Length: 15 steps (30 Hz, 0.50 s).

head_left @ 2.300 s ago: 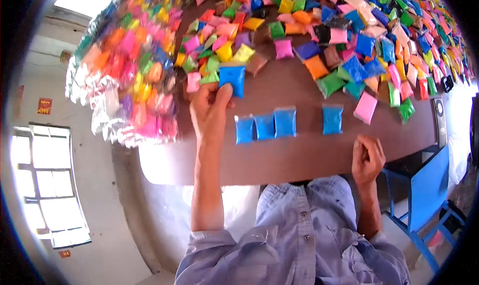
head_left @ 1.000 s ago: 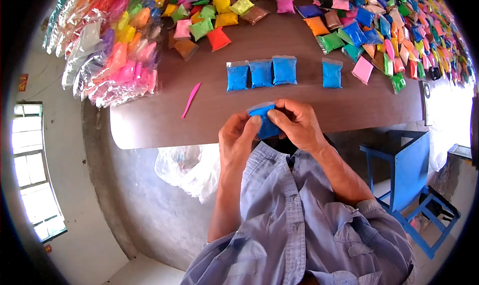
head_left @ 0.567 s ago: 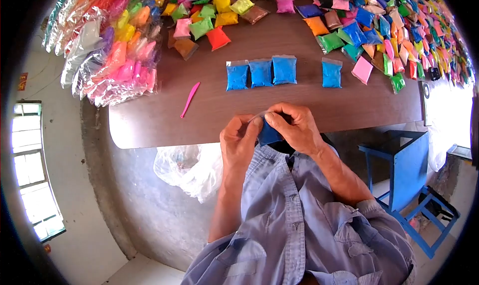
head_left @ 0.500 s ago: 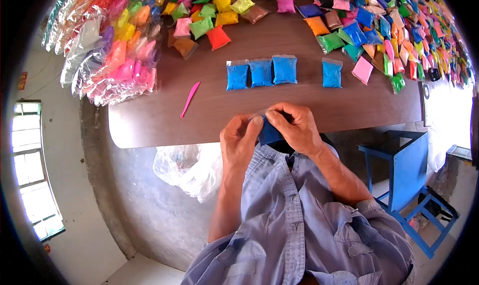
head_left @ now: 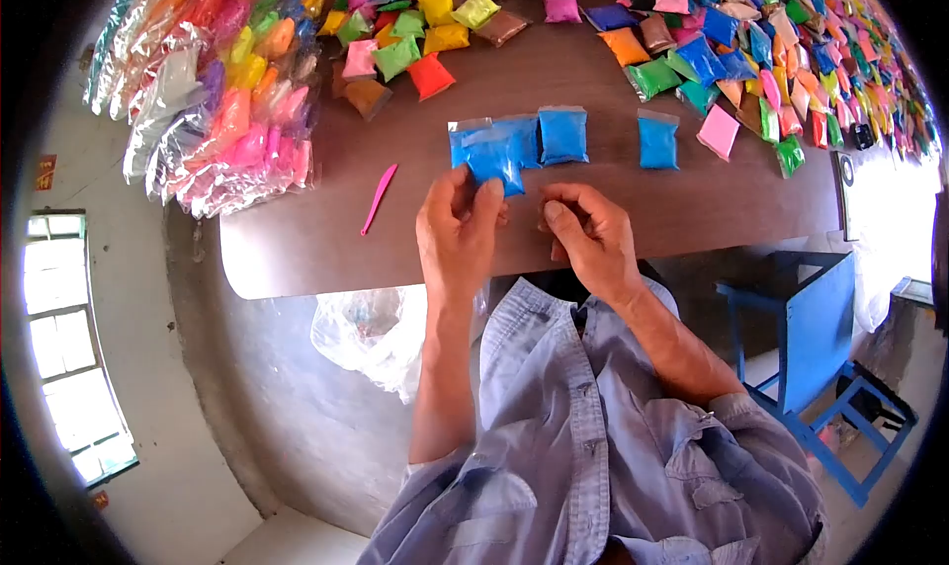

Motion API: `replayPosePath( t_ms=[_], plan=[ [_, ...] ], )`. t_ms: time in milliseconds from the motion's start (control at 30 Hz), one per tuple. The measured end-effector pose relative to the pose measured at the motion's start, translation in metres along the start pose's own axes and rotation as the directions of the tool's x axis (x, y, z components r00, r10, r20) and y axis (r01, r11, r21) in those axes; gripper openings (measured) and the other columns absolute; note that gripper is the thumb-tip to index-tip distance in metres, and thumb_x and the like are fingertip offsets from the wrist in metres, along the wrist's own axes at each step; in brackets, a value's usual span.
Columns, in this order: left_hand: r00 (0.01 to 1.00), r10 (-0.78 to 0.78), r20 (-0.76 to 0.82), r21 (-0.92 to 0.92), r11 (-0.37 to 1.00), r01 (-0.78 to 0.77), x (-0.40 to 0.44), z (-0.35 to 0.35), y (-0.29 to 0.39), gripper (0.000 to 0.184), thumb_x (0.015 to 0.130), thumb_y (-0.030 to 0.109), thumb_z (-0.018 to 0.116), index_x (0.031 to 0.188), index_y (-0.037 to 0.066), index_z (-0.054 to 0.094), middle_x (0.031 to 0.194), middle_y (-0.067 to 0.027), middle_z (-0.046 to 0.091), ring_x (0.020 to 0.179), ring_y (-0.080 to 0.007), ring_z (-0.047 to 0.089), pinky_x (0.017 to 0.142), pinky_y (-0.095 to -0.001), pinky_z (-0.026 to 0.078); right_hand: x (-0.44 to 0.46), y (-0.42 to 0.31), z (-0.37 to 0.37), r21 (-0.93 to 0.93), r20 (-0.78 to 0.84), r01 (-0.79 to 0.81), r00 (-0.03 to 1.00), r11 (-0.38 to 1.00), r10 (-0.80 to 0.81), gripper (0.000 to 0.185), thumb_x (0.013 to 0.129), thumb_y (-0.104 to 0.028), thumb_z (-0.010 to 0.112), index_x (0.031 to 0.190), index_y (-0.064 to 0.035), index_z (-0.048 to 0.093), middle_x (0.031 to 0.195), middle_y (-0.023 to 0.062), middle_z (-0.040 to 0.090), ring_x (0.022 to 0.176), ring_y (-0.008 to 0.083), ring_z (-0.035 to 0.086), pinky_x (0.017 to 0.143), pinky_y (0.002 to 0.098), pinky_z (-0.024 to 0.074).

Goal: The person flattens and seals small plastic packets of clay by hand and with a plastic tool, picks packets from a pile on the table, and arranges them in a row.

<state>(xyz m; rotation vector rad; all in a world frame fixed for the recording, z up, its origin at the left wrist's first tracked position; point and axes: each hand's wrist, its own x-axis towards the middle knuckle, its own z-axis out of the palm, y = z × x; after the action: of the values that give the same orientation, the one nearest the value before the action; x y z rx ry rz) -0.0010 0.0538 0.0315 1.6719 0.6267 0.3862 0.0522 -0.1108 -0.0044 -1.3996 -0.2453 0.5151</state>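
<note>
A blue packet (head_left: 494,162) is held by my left hand (head_left: 461,219), thumb on its lower part. It overlaps two blue packets lying on the brown table (head_left: 336,254). Just right of these lies another blue packet (head_left: 563,135), and a further blue packet (head_left: 657,140) lies apart to the right. My right hand (head_left: 591,234) is near the table's front edge, away from the held packet. Its fingers are curled with the thumb against them, and nothing can be made out between them. A pink plastic tool (head_left: 379,199) rests left of my left hand.
Clear bags of colourful packets (head_left: 232,120) are heaped at the left. Many loose packets (head_left: 702,61) cover the back and right. A red packet (head_left: 431,76) lies behind the blue ones. A blue stool (head_left: 816,338) stands right, and a clear plastic bag (head_left: 371,333) hangs below the table edge.
Both hands held the blue packet together near the table edge. My right hand has let go of it, and my left hand has carried it forward over the blue packets at the left.
</note>
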Motion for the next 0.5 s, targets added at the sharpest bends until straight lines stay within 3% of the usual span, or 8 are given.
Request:
replayPosePath(
  t_ms=[333,500],
  plan=[
    [0.998,0.027,0.061,0.114,0.993,-0.034,0.036,0.011,-0.006,0.034,0.1,0.014,0.072,0.127,-0.007,0.067,0.089,-0.0112,0.075,0.075,-0.014,0.072,0.07,-0.0269,0.058,-0.004,0.013,0.0,-0.027,-0.049,0.027,0.998,0.999,-0.028,0.017,0.101,-0.01,0.07,0.112,0.002,0.072,0.095,0.0068,0.07,0.08,0.009,0.063,0.067,0.0273,0.0518],
    [0.998,0.054,0.022,0.151,0.987,-0.057,0.037,0.018,-0.001,0.033,0.1,0.014,0.072,0.124,-0.008,0.066,0.088,-0.0112,0.073,0.071,-0.0127,0.07,0.064,-0.0261,0.057,-0.005,0.009,-0.002,-0.133,-0.019,0.13,0.991,0.983,-0.134,0.016,0.098,-0.008,0.07,0.11,0.0007,0.073,0.098,0.0135,0.073,0.084,0.0195,0.07,0.07,0.0326,0.0546]
  ],
)
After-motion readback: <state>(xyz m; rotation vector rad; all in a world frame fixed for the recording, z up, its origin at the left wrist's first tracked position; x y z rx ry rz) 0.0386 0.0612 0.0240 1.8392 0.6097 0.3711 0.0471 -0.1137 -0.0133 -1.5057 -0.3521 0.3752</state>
